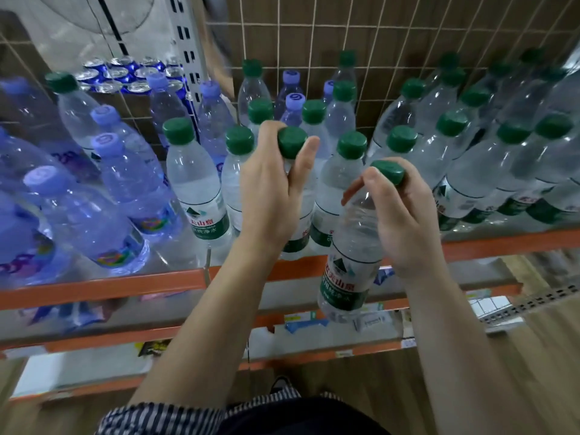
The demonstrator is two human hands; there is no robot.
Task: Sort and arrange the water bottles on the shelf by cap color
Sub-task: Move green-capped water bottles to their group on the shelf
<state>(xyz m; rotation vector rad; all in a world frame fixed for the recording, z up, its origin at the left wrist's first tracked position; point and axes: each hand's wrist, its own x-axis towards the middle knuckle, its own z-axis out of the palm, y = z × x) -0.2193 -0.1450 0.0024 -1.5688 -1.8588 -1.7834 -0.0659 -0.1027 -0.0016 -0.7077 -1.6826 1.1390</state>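
Observation:
My left hand (270, 186) grips the neck of a green-capped bottle (292, 142) that stands in the front row of the shelf (94, 288). My right hand (405, 215) holds another green-capped bottle (350, 268) by its neck, lifted out in front of the shelf edge and tilted. Green-capped bottles (452, 152) fill the middle and right of the shelf. Purple-capped bottles (125, 177) stand at the left, and a few purple caps (294, 100) sit among green ones at the middle back.
A wire grid panel (376, 36) backs the shelf. Blue cans (125, 73) stand behind the left bottles beside a slotted metal upright (185, 42). Lower orange-edged shelves (314, 321) with small packets lie below, over a wooden floor.

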